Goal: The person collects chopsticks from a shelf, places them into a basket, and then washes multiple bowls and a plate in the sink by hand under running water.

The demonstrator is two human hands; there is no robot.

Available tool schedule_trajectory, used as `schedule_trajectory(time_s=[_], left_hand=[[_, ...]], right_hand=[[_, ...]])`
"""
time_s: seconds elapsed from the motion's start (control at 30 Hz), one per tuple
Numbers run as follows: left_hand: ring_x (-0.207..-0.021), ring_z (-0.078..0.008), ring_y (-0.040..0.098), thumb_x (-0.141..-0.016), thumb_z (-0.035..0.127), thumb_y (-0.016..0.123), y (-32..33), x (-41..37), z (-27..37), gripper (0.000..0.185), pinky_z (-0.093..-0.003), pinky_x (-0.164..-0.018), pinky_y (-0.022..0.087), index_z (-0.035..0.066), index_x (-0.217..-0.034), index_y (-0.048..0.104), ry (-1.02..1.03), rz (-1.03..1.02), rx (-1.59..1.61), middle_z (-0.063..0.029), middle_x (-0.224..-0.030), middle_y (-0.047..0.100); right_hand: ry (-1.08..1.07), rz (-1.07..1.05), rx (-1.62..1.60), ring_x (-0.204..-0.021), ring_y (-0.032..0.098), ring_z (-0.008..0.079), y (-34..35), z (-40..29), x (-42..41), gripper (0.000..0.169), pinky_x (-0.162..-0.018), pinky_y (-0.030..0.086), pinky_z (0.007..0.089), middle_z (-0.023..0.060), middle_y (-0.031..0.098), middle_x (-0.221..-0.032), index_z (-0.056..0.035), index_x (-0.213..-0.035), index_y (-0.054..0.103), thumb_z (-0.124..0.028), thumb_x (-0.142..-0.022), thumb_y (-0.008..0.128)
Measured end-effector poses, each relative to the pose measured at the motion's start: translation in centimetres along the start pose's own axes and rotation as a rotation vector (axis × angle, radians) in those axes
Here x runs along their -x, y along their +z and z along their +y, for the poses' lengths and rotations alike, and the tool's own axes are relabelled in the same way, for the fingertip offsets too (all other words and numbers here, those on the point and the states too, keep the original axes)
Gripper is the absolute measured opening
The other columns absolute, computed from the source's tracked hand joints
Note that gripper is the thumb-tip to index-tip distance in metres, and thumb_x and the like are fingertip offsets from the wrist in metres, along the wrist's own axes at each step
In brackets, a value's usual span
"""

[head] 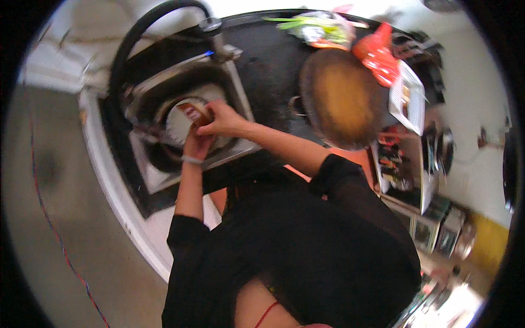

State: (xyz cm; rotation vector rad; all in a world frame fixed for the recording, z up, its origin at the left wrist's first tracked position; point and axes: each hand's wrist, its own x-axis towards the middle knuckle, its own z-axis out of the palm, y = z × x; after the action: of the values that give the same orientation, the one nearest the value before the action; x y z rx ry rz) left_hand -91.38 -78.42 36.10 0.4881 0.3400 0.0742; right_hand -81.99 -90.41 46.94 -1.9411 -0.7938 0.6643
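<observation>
Above the metal sink (pixel 242 88), both of my hands are on a small brown packet (pixel 192 112) that bears pale writing; motion blur hides its exact shape. My right hand (pixel 224 119) grips its right end between thumb and fingers. From below, my left hand (pixel 199 144) holds the same item, with a pale band around the wrist. Beneath the packet, a round container (pixel 176 127) with a whitish inside sits in the sink; its contents are too blurred to tell.
A black hose (pixel 116 61) arches over the sink's left side from the faucet (pixel 223 51). Right of the sink, a large round brown pan or lid (pixel 344 98) lies on the black counter (pixel 266 69). Beyond are bagged green vegetables (pixel 320 30), a red plastic bag (pixel 379 55) and a white basket (pixel 410 98).
</observation>
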Motion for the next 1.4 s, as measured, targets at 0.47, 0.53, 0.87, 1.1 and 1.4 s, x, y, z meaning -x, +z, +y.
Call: schedule_trajectory(time_s=[0.47, 0.53, 0.87, 1.1, 1.4], left_hand=[[-0.101, -0.0259, 0.052, -0.086, 0.024, 0.056, -8.3, -0.7, 2.7, 0.042, -0.0372, -0.092, 0.042, 0.008, -0.123, 0.044, -0.115, 0.514, -0.317, -0.0116, -0.109, 0.055], [-0.111, -0.0263, 0.046, -0.086, 0.030, 0.056, -10.3, -0.7, 2.9, 0.054, -0.0378, -0.096, 0.037, 0.005, -0.130, 0.035, -0.127, 0.489, -0.386, -0.0129, -0.123, 0.045], [-0.073, -0.0157, 0.055, -0.085, 0.020, 0.055, -13.5, -3.5, 0.6, 0.012, -0.0306, -0.070, 0.045, 0.008, -0.087, 0.054, -0.129, 0.748, -0.442, -0.0057, -0.087, 0.058], [-0.091, -0.0248, 0.056, -0.084, 0.012, 0.058, -12.4, -4.7, -1.8, 0.032, -0.0329, -0.081, 0.045, -0.001, -0.111, 0.051, 0.028, 0.477, -1.494, -0.0132, -0.104, 0.058], [-0.113, -0.0329, 0.048, -0.086, 0.016, 0.054, -9.4, -5.4, -3.9, 0.040, -0.0373, -0.096, 0.037, -0.007, -0.118, 0.047, -0.057, 0.311, -1.801, -0.0231, -0.120, 0.050]], right_hand=[[0.150, 0.695, -0.726, -0.101, 0.052, 0.0202, -30.5, 0.9, 19.9, 0.050, -0.086, 0.046, 0.0360, 0.0094, 0.055, -0.106, 0.0024, -0.114, 0.048, -0.025, -0.076, 0.067], [0.134, 0.890, -0.600, -0.100, 0.052, 0.0197, -35.7, 1.8, 23.6, 0.047, -0.086, 0.045, 0.0364, 0.0084, 0.055, -0.106, 0.0017, -0.113, 0.050, -0.026, -0.078, 0.065], [0.593, 1.374, 0.239, -0.067, 0.060, 0.0134, -54.8, 13.7, 33.0, 0.036, -0.061, 0.049, 0.0291, 0.0077, 0.063, -0.075, 0.0000, -0.082, 0.065, -0.030, -0.065, 0.076], [0.892, 0.998, 1.008, -0.113, 0.043, 0.0335, -56.4, 22.1, 31.4, 0.065, -0.090, 0.041, 0.0406, 0.0220, 0.043, -0.118, 0.0017, -0.111, 0.049, -0.034, -0.062, 0.073], [0.775, 0.810, 1.228, -0.118, 0.039, 0.0313, -55.9, 31.2, 27.5, 0.061, -0.098, 0.035, 0.0401, 0.0175, 0.044, -0.124, -0.0031, -0.121, 0.045, -0.025, -0.068, 0.068]])
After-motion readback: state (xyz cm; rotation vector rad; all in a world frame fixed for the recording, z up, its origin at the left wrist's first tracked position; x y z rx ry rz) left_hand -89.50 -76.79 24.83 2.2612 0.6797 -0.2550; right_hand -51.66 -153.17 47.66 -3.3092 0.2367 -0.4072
